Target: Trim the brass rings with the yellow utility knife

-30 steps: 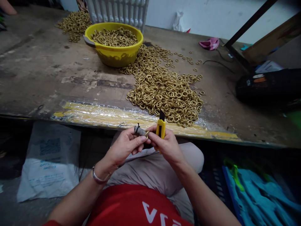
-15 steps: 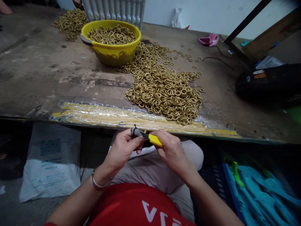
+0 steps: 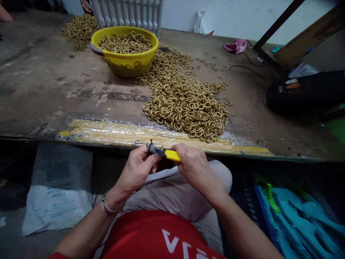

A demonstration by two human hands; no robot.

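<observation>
My right hand [image 3: 193, 166] is closed round the yellow handle of a utility knife [image 3: 173, 155]. The dark blade points left and lies against what my left hand [image 3: 137, 168] pinches. A sliver of a gold ring [image 3: 162, 147] shows behind the blade at the left fingertips; most of it is hidden. The left index finger wears a grey cloth wrap [image 3: 151, 148] tied with black cord. Both hands are just off the table's front edge, above my lap. Beyond them a large heap of gold rings [image 3: 185, 104] lies on the table.
A yellow basin [image 3: 129, 64] full of rings stands at the back, with a smaller ring heap [image 3: 80, 30] to its left. A grey ribbed panel [image 3: 126, 14] rises behind the basin, a co-worker's hand [image 3: 86, 6] beside it. A blue crate [image 3: 265, 216] sits low right.
Both hands have shifted slightly left with the knife. The blade now lies flatter and shows more of its length beside the wrapped finger. A co-worker's hand shows more clearly behind the panel.
</observation>
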